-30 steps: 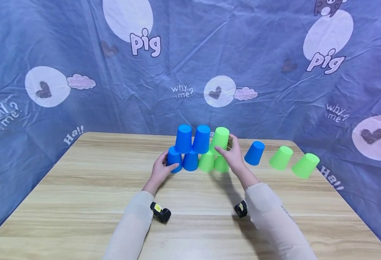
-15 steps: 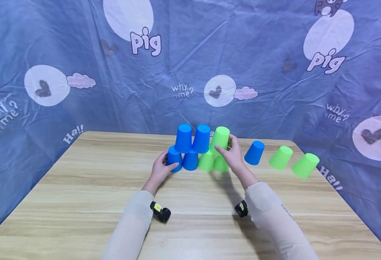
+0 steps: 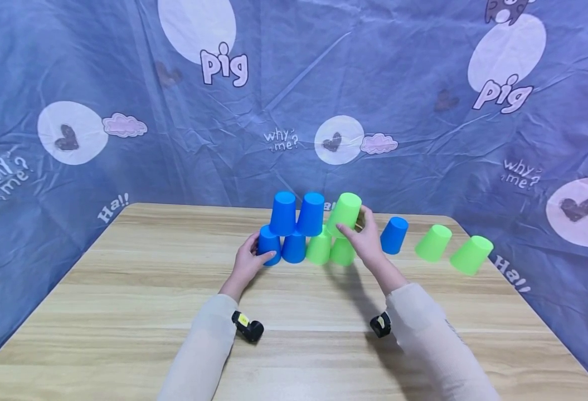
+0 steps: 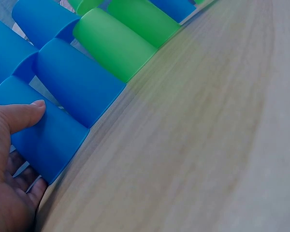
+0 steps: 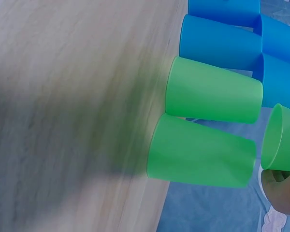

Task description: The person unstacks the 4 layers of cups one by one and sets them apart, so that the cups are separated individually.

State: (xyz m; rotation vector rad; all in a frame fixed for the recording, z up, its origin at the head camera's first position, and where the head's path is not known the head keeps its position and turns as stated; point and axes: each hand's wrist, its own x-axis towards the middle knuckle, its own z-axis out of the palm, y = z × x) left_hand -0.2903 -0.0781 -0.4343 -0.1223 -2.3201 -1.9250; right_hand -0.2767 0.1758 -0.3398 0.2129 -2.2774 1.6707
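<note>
Upside-down plastic cups form a two-level stack in the head view. Its bottom row has a blue cup (image 3: 267, 246) at the left end, another blue cup (image 3: 294, 248), then a green cup (image 3: 319, 249) and a second green cup (image 3: 343, 253). Two blue cups, one (image 3: 283, 214) beside the other (image 3: 311, 214), stand on top. My left hand (image 3: 247, 263) grips the leftmost bottom cup, thumb across its front. My right hand (image 3: 369, 240) holds an upper green cup (image 3: 345, 214), slightly tilted; in the right wrist view a gap separates its rim from the cups below.
Right of the stack stand a blue cup (image 3: 394, 236) and two green cups, one (image 3: 433, 244) nearer and one (image 3: 471, 256) farther right. All rest on a wooden table (image 3: 294, 356). A blue printed cloth (image 3: 273, 83) hangs behind the table's back edge.
My right hand has moved slightly right and up with the green cup, which now leans more. The left hand and the other cups have stayed in place.
</note>
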